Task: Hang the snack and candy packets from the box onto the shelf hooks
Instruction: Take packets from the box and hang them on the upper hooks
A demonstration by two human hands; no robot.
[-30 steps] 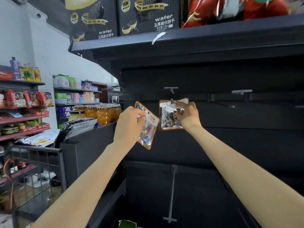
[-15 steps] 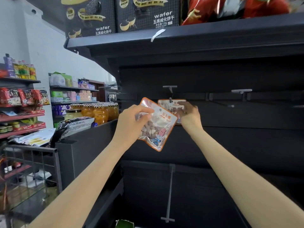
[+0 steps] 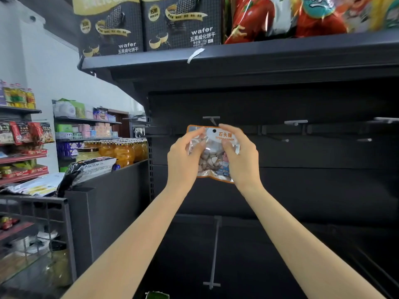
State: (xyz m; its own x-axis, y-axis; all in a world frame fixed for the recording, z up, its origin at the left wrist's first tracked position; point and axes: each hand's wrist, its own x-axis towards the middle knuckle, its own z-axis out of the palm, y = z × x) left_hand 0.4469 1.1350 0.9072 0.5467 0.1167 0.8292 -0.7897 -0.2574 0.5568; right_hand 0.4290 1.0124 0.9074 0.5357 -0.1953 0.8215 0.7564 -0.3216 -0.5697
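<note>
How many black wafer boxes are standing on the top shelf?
2. One wafer box stands at the left end of the top shelf; the second is right beside it. Others may be hidden behind.

Two black wafer boxes (image 3: 146, 24) sit on the top shelf beside red snack bags (image 3: 280, 16). Off to the left — jars of orange fruit (image 3: 117, 151), with a black-and-silver bag (image 3: 88, 170) lying just in front.

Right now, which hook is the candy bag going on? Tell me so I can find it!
Look under the black top shelf holding wafer boxes. Hooks stick out along the dark back wall; yours is the leftmost hook, directly above the candy packet both hands hold.
</note>
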